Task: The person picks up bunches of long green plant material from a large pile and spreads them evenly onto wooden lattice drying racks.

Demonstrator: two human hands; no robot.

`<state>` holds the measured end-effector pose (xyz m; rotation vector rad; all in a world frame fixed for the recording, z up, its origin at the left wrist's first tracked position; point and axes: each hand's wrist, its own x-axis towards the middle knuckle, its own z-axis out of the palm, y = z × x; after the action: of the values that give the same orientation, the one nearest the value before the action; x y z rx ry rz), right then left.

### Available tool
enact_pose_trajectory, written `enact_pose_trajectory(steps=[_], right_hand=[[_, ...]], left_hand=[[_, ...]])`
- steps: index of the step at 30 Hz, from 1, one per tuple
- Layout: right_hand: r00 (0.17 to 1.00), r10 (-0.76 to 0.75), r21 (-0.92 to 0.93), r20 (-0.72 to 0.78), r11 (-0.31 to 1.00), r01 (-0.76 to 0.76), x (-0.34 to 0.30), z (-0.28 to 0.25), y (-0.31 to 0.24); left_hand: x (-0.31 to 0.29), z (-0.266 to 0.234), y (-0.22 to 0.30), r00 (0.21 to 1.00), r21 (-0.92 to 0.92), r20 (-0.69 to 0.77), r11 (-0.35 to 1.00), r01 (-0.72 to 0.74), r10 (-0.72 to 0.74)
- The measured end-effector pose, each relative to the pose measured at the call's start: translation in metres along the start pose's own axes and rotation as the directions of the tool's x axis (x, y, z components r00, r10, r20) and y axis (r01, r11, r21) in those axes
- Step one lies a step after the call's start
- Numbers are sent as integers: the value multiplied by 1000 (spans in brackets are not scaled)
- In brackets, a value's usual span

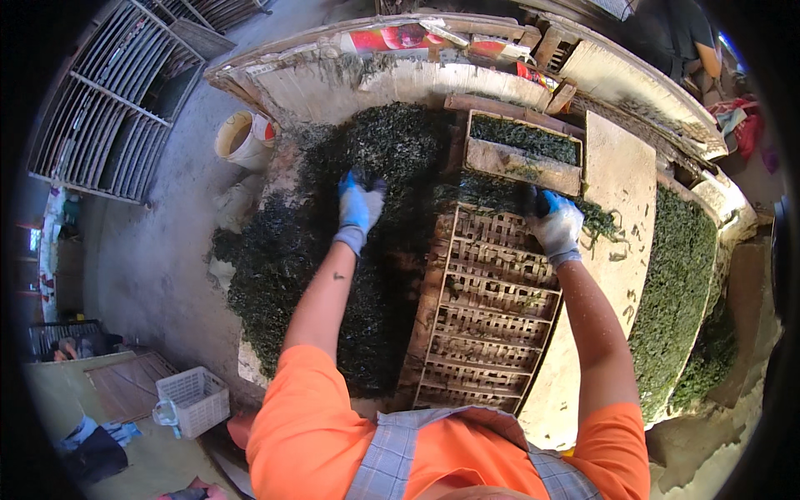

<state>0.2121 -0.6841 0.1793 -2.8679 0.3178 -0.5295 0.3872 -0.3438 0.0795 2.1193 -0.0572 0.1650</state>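
Observation:
My left hand (pixel 360 208), in a blue and white glove, rests on a heap of dark green, wet-looking shredded leafy stuff (pixel 283 275); its fingers are apart, with nothing visible in them. My right hand (pixel 557 223), gloved alike, lies at the far right corner of a slatted wooden rack (pixel 492 325), over a band of the green stuff. Its fingers look parted, their dark tips partly lost against the green. Just beyond it stands a shallow wooden box (pixel 523 163) holding more of the same stuff. Loose strands lie beside this hand on a pale board (pixel 612 275).
A low wall (pixel 392 83) closes off the far side. More green stuff (pixel 679 267) fills a section on the right. At left are a white bucket (pixel 243 137), metal racks (pixel 108 108) and a white plastic crate (pixel 196 400). Another person's arm (pixel 708 58) shows far right.

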Motion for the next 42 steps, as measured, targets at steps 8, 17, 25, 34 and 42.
enact_pose_trajectory(steps=[8, 17, 25, 34, 42], right_hand=[[1000, 9, -92, 24, 996, -7, 4, 0, -8], [953, 196, 126, 229, 965, -228, 12, -27, -16], [975, 53, 915, 217, -360, -184, 55, -139, -59], [961, 216, 233, -173, 957, -174, -9, -95, 29], [958, -208, 64, 198, 978, 199, -27, -42, -30]], left_hand=[[60, 1, 22, 981, -970, 191, 150, 192, -26], [38, -109, 240, 856, -794, 481, 509, 334, 189], [-2, 15, 341, 642, -633, 125, 559, -535, 756], [-70, 38, 190, 587, 281, 342, 516, -809, 734], [-97, 43, 182, 490, 389, 632, 301, -871, 600]])
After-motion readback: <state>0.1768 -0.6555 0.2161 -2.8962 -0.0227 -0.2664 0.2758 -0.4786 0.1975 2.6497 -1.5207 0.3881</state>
